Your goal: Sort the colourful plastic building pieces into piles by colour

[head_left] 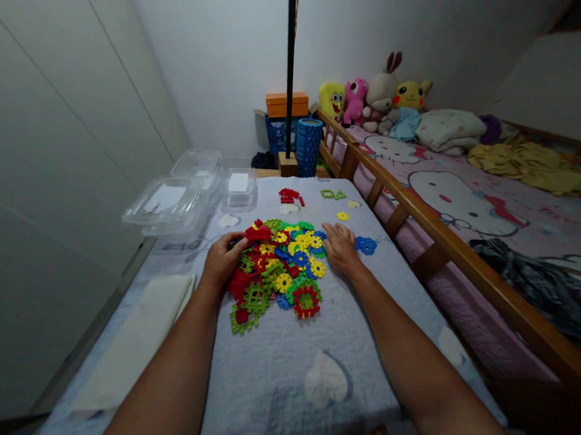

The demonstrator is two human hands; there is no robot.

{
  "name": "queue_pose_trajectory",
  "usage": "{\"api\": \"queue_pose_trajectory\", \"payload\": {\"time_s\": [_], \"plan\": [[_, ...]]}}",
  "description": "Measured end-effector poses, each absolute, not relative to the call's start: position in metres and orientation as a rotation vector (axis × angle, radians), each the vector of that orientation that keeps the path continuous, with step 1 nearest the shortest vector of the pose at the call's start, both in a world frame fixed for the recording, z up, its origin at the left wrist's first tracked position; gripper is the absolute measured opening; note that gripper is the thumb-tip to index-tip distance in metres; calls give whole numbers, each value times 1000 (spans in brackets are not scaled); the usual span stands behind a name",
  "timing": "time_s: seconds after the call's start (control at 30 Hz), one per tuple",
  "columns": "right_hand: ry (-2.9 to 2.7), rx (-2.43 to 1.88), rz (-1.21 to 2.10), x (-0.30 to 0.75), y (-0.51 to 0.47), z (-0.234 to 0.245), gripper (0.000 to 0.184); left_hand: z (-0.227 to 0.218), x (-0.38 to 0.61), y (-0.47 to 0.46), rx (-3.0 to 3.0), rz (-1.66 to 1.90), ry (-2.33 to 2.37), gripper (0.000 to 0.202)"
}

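A mixed heap of plastic building pieces (284, 283) in red, green, yellow and blue lies on the cloth-covered table (281, 389). My left hand (223, 260) is at the heap's left edge, thumb and fingers closed on a red building piece (259, 234). At the right edge, my right hand (340, 246) has its fingers curled inward against the flower-shaped discs; whatever is between them is hidden. Just right of that hand are several blue discs (367, 245). A single yellow disc (342, 216) lies beyond it.
Farther back are red pieces (290, 196) and green frame pieces (333, 194). Clear plastic boxes (166, 202) stand at the back left, near a smaller box (239, 189). A folded pale sheet (135, 342) lies left. A wooden bed rail (398, 201) runs along the right.
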State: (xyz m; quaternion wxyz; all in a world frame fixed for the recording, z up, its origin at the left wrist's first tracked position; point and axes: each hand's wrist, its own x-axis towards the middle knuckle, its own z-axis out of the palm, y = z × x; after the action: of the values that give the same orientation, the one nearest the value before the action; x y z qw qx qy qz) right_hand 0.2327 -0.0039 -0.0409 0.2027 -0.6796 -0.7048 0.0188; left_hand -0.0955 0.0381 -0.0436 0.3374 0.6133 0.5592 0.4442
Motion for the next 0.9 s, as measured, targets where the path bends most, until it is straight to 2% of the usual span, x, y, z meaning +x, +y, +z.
{"api": "queue_pose_trajectory", "payload": {"time_s": [0.2, 0.43, 0.67, 0.9], "plan": [[-2062, -1946, 91, 230, -3, -47, 55, -42, -95, 37, 1584, 1162, 1450, 51], [-1912, -1849, 180, 230, -4, -41, 50, -45, -96, 39, 1603, 1157, 1453, 51], [-1769, -1647, 268, 241, -8, -44, 28, -45, -96, 38, 1602, 1161, 1451, 52], [-1713, -1567, 203, 245, -11, -37, 24, -43, -96, 38, 1603, 1155, 1456, 51]]}}
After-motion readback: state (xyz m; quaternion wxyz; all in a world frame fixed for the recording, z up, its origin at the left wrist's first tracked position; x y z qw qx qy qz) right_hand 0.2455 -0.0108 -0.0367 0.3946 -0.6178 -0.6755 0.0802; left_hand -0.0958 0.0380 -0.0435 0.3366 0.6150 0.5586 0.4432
